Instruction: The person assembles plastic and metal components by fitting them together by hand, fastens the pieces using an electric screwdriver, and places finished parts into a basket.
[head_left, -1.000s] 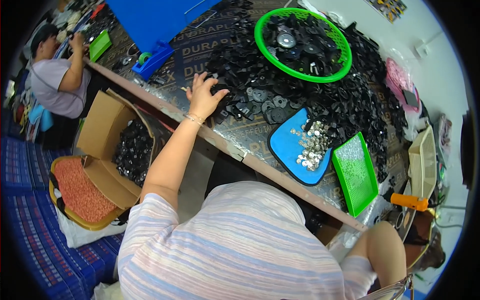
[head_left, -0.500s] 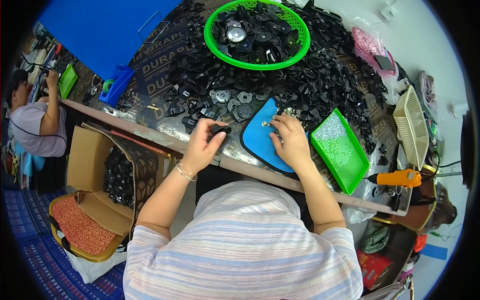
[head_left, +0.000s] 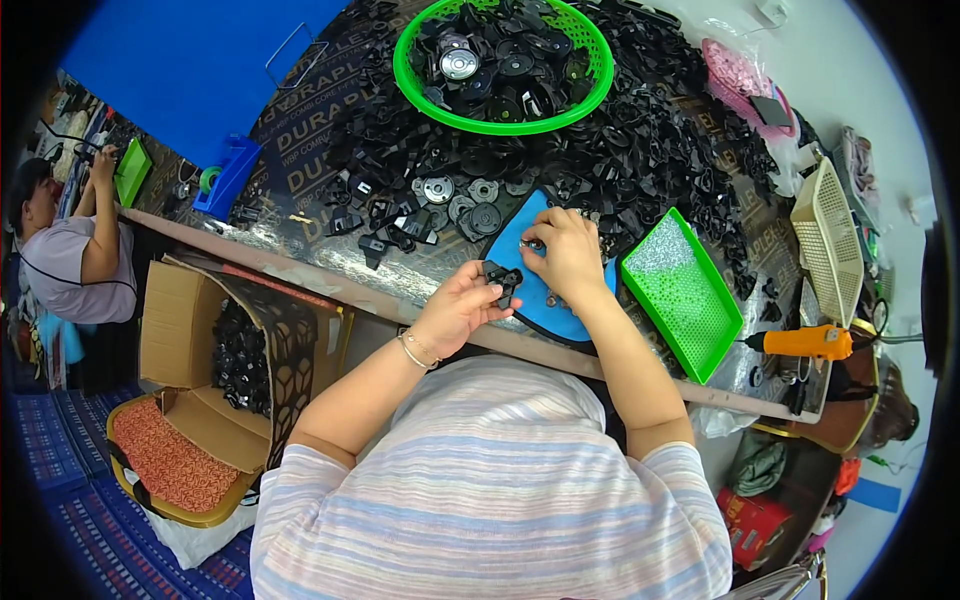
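Note:
A black molded plastic part point(head_left: 503, 283) is held between the thumb and fingers of my left hand point(head_left: 455, 312), over the near left edge of a blue pad point(head_left: 512, 255) with black trim. My right hand point(head_left: 570, 252) is above the pad, thumb and fingertips pinched together; what they hold, if anything, is too small to name. Little metal pieces lie on the pad, partly hidden by this hand. Left of the pad, round grey and black discs point(head_left: 484, 218) rest among loose black plastic parts point(head_left: 385, 225).
A green basket point(head_left: 403, 80) heaped with black parts stands at the back. On the right are a green tray point(head_left: 706, 350) of tiny silvery pieces, an orange electric screwdriver point(head_left: 800, 342) and a cream basket point(head_left: 830, 240). A blue tape dispenser point(head_left: 230, 180) and a co-worker point(head_left: 80, 235) are at left.
My left hand has moved right to the pad, turning the black part into view. My right hand has shifted slightly up and left, its fingers drawing together into a pinch.

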